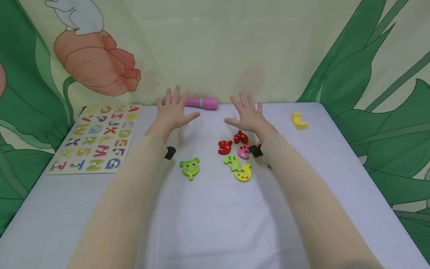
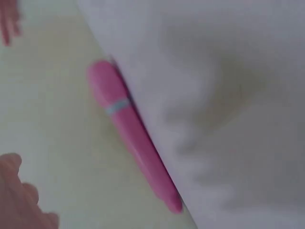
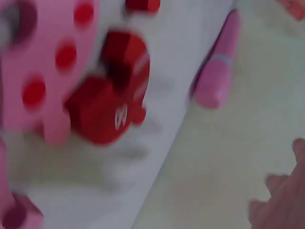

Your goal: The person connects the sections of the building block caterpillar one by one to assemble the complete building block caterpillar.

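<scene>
A pale backdrop printed with large green leaves is seen behind and to both sides of a white table. Over the table, two beige sleeves are stretched from the near side toward the far edge, the left sleeve and the right sleeve. An alphabet board, filled with coloured letters, is laid at the far left. Near the far edge, the left hand and the right hand are held raised and apart, palms down, with fingers and thumbs spread wide; nothing is gripped by either. Along the far edge, a pink stick with a pale band is lying, partly covered by the left hand in the head view but seen apart from its fingers in the left wrist view. A green animal head is placed between the forearms, left of the loose pieces. A yellow block is set at the far right. Beside the right forearm, a yellow spotted piece and a green striped piece are grouped nearest, with a pink spotted piece and two red pieces farther back.
</scene>
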Tool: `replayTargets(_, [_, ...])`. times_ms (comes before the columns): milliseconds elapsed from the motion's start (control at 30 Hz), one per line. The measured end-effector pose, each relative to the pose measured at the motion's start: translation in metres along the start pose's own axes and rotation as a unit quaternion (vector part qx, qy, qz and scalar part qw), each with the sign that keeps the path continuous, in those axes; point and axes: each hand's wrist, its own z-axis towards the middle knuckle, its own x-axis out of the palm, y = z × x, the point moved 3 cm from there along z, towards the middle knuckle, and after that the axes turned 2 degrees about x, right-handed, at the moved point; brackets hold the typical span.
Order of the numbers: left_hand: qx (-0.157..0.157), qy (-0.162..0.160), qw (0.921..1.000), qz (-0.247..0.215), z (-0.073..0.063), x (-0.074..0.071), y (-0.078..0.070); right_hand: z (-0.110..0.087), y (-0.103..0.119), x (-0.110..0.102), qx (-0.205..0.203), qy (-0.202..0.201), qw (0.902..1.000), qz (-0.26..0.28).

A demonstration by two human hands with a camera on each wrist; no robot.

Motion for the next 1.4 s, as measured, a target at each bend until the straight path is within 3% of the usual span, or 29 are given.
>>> replayTargets(133, [0.054,0.016,0.994,-0.094,-0.021,0.012,-0.001,-0.016,0.007,0.015,-0.054,0.047,0.9912,0.111])
replayTargets(233, [0.082,0.032,0.9834,-0.159,-0.04,0.022,0.001,-0.027,0.011,0.023,-0.083,0.068,0.9805,0.164])
replayTargets(333, [0.103,0.058,0.9706,-0.21,-0.059,0.034,0.004,-0.035,0.012,0.03,-0.088,0.083,0.9735,0.194])
replayTargets(467, [0.11,0.128,0.9485,-0.268,-0.079,0.052,0.009,-0.043,0.011,0.04,-0.073,0.115,0.963,0.233])
replayTargets(600, [0.094,0.207,0.9363,-0.268,-0.09,0.071,0.013,-0.044,0.011,0.049,-0.081,0.13,0.9649,0.213])
replayTargets(733, [0.082,0.237,0.9432,-0.218,-0.092,0.083,0.017,-0.041,0.011,0.057,-0.087,0.14,0.9682,0.188])
replayTargets(900, [0.087,0.244,0.9488,-0.181,-0.09,0.09,0.02,-0.037,0.013,0.062,-0.103,0.149,0.9708,0.157])
replayTargets(1200, [0.103,0.222,0.9506,-0.192,-0.088,0.095,0.025,-0.034,0.012,0.067,-0.135,0.172,0.9623,0.162])
replayTargets(1400, [0.11,0.202,0.9528,-0.198,-0.085,0.099,0.028,-0.031,0.012,0.069,-0.142,0.178,0.9649,0.131])
